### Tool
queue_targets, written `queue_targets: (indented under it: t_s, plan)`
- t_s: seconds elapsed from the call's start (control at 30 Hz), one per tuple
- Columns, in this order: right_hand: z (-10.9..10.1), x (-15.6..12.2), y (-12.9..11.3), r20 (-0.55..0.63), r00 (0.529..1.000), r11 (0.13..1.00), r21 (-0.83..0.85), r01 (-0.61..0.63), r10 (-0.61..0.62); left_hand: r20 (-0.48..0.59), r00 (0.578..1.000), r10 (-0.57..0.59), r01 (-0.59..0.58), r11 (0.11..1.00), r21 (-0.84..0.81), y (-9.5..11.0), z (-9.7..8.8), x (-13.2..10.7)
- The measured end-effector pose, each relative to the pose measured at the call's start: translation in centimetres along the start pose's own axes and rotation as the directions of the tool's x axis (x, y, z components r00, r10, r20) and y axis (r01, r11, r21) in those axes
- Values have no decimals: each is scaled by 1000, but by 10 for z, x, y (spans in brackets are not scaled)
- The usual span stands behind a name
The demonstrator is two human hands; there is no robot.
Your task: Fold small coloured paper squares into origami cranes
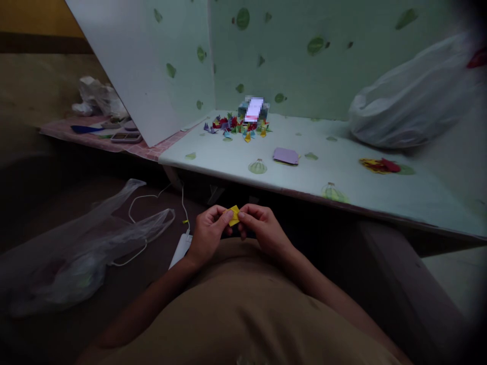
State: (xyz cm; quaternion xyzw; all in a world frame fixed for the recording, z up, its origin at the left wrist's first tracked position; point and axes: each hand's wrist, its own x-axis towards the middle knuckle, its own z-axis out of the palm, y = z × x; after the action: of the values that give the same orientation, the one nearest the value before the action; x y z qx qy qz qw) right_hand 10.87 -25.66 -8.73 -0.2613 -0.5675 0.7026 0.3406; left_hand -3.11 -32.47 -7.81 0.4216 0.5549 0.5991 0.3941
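Between my two hands, just above my lap, is a small piece of folded yellow paper (235, 215). My left hand (211, 225) pinches its left side, with the thumb lying on top. On the other side, my right hand (264, 225) grips the right edge between thumb and fingers. Part of the paper is hidden under the fingertips. Beyond the hands, on the table (220, 157), a stack of purple paper squares (286, 156) lies near the front edge. Many small folded paper cranes (236, 125) in several colours cluster at the back.
A lit phone (254, 109) leans behind the cranes. Red and yellow paper pieces (380, 165) lie to the right, below a full white plastic bag (403, 101). At lower left are a clear plastic bag (76, 268), a white power strip (181, 249) and a cable. A scale (127, 137) sits farther left.
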Motion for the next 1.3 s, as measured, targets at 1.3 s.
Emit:
queue_targets:
  t_s: [1.3]
  plan:
    - [0, -1, -5, -21, 997, 988, -139, 65, -69, 55, 998, -16, 15, 1000, 3, -1, -2, 1]
